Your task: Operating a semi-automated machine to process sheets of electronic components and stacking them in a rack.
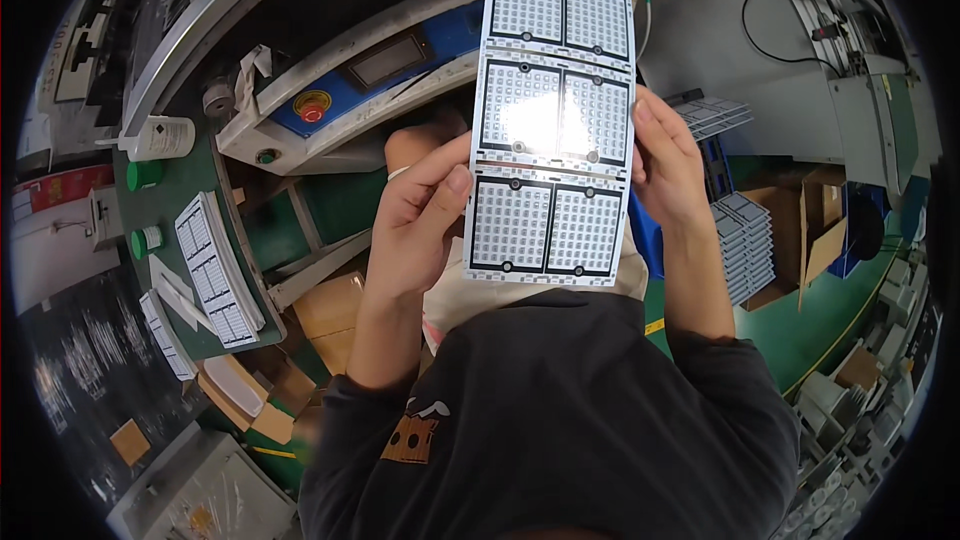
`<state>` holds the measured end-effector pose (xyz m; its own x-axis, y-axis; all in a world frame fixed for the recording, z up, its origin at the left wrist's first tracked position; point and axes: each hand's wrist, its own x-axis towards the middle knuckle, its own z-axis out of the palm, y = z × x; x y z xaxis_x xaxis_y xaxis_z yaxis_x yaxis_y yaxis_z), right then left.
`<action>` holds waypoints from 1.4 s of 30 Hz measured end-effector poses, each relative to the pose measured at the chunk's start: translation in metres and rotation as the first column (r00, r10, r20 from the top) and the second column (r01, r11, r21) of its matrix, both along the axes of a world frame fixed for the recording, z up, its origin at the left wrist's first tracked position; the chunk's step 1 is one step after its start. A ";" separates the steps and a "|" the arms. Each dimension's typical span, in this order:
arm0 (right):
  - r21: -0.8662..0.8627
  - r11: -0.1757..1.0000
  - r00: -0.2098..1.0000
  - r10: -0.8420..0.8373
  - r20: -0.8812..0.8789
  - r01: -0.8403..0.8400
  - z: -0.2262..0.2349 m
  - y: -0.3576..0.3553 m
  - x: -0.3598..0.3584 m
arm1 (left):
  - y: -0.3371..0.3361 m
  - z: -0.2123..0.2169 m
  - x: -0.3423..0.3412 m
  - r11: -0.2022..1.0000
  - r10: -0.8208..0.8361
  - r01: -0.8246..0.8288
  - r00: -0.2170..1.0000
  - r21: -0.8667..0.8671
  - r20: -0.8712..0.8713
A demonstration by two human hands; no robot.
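Up in front of me I hold a long white circuit board panel (552, 125), split into three sections with black-bordered grids of small square parts. My left hand (415, 215) pinches its left edge, thumb on the face and fingers behind. The right hand (668, 165) grips the opposite edge, fingertips at the rim. A bright glare covers the middle section. To the left, a stack of similar white panels (218, 275) lies on a green table (185, 180).
Ahead stands a machine with a blue control panel and a red emergency stop button (312, 107). A white bottle (163, 137) and green-lidded jars (146, 240) share the left table. Right of me are stacked grey trays (742, 250) and an open cardboard box (822, 225).
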<state>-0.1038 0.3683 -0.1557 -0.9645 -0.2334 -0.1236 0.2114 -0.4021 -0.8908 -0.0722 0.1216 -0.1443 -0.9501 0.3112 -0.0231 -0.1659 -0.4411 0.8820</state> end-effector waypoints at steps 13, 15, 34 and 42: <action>-0.019 0.999 0.998 0.029 -0.049 -0.030 0.008 -0.006 0.017 | -0.006 0.009 0.022 1.000 -0.022 0.021 1.000 0.023 0.018; -0.021 0.999 0.997 0.043 -0.070 -0.045 0.007 -0.008 0.022 | -0.010 0.007 0.030 1.000 -0.013 0.013 1.000 0.009 -0.017; -0.069 0.992 0.994 0.106 -0.019 -0.107 -0.032 0.024 0.073 | 0.012 -0.030 0.038 0.988 -0.114 0.129 0.980 -0.083 0.163; 0.467 0.805 0.884 -0.458 0.097 0.366 -0.032 0.130 0.120 | 0.038 -0.055 0.046 0.890 -0.294 0.376 0.906 -0.259 0.305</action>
<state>0.0160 0.4987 -0.1874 -0.9019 0.2999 -0.3109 0.2994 -0.0847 -0.9504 -0.0262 0.1597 -0.1994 -0.7391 0.5479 -0.3918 -0.4884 -0.0354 0.8719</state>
